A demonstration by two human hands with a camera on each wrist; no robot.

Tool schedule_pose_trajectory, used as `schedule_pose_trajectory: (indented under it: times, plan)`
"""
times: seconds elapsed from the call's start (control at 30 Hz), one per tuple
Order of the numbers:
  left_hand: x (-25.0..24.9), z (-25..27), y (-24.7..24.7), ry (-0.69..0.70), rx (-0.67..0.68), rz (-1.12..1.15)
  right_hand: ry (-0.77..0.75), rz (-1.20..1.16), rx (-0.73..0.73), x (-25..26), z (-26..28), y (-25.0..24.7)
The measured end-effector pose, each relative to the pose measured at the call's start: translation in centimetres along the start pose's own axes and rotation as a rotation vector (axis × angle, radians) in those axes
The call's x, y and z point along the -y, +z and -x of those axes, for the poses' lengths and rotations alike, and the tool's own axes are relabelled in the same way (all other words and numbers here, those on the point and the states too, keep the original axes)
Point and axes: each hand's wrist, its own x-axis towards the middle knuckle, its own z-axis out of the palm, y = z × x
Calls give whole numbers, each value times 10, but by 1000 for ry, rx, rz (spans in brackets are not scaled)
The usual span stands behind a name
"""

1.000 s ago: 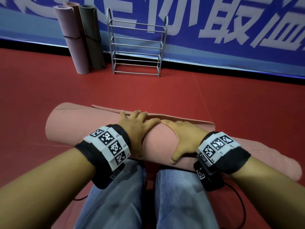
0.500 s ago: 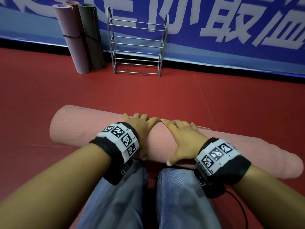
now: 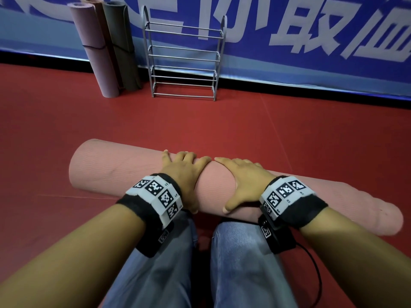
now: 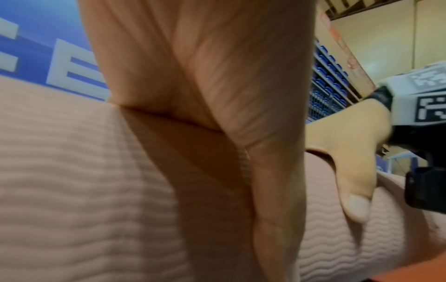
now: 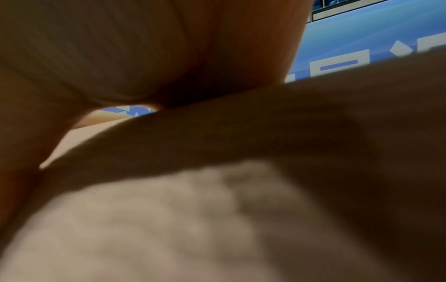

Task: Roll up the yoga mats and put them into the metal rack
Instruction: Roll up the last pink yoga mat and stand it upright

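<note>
While the pink yoga mat (image 3: 138,172) lies fully rolled across the red floor (image 3: 289,134) in front of the person's knees, the left hand (image 3: 184,174) and right hand (image 3: 242,181) press down on its middle, side by side, fingers spread and draped over the curve; each grip is flat and released, clasping nothing. The roll is a soft foam cylinder with a fine wavy ribbed surface, seen close in the left wrist view (image 4: 72,171), and its right end looks uneven, the layers telescoped outward. Probable failure: once the palms lift, the springy foam may loosen, as no strap is visible on it; carried by the middle alone, the stepped end could slide further and snag on the bars. The metal rack (image 3: 184,61), of thin grey rods on four tiers, stands well apart against the blue banner (image 3: 311,52). Just beside it lean three rolled mats (image 3: 104,52), one banded with a dark cord.
</note>
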Motion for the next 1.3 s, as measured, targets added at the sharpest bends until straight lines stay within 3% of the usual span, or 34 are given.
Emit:
schedule_pose_trajectory:
  times: [0.27, 0.63, 0.9, 1.13, 1.3]
  plan:
    - [2, -19, -8, -21, 56, 6, 87, 115, -80, 11, 13, 22]
    - [1, -10, 16, 1, -46, -34, 33, 43, -89, 0, 3, 19]
    - [8, -34, 2, 8, 34, 1, 97, 153, -87, 7, -1, 30]
    - [5, -23, 30, 7, -79, -75, 64, 113, -121, -4, -11, 28]
    - [7, -27, 20, 9, -59, -42, 57, 135, -86, -6, -15, 21]
